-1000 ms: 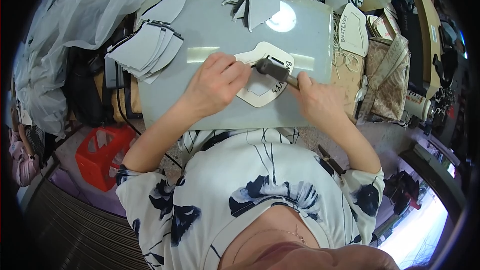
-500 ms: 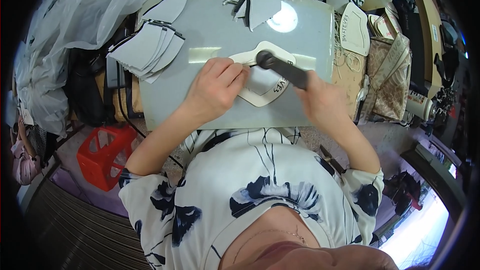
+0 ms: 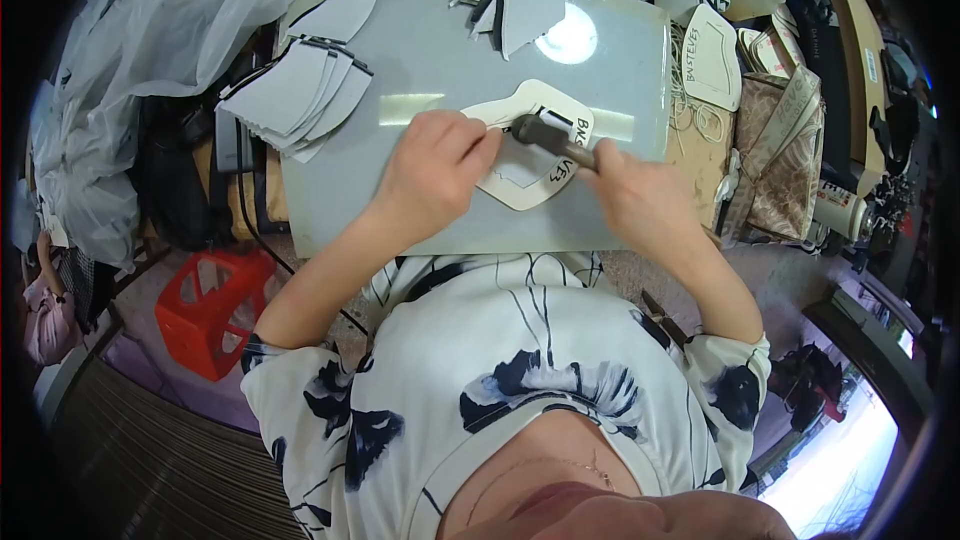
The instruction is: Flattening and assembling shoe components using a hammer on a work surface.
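Note:
A cream template board [image 3: 523,95] with dark lettering and a cut-out window lies flat on the grey worktop [image 3: 400,40]. Within its window shows a pale grey piece [image 3: 515,162] with a dark strip along its upper edge. My left hand [image 3: 435,165] is closed at the template's left edge, thumb and fingers pinched together by the dark strip; what they hold is hidden. In my right hand [image 3: 645,195] is a hammer [image 3: 540,133], gripped by its handle. The hammer's dark head is down at the dark strip, right beside my left fingertips.
Stacked grey pieces with black edges [image 3: 300,95] lie at the worktop's left, and more [image 3: 530,0] at the far side. Another lettered template [image 3: 710,58], cord and a patterned pouch [image 3: 778,165] are to the right. A red stool [image 3: 205,315] stands at lower left.
The hammer has come down from a raised, blurred position onto the dark strip. My right hand has shifted slightly left, while my left hand keeps nearly the same place.

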`<control>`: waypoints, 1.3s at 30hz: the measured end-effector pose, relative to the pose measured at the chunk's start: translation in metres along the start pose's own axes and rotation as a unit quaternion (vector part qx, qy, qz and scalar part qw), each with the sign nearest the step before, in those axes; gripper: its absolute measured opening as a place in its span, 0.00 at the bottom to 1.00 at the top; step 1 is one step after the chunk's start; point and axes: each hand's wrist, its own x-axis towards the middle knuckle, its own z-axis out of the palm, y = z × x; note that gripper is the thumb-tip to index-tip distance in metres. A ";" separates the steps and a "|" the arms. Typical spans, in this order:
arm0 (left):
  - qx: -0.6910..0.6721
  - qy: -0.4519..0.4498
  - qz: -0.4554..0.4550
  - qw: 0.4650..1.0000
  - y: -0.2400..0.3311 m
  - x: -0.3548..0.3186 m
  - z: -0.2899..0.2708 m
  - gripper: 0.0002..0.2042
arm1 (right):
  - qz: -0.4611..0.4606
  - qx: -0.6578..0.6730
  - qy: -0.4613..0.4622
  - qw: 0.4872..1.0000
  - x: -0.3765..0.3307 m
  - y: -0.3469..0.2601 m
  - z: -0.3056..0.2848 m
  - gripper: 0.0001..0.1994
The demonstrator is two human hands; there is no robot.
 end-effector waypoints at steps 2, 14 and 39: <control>-0.037 0.008 -0.039 0.999 0.000 -0.002 -0.001 0.14 | 0.002 0.005 0.002 1.000 0.000 0.003 0.007 0.15; -0.011 0.013 -0.032 0.999 0.004 -0.009 -0.004 0.15 | -0.016 0.081 0.063 0.995 -0.001 -0.004 -0.003 0.15; 0.048 0.023 -0.021 0.998 0.004 -0.020 -0.006 0.16 | -0.055 0.052 0.048 0.996 0.008 -0.010 0.004 0.14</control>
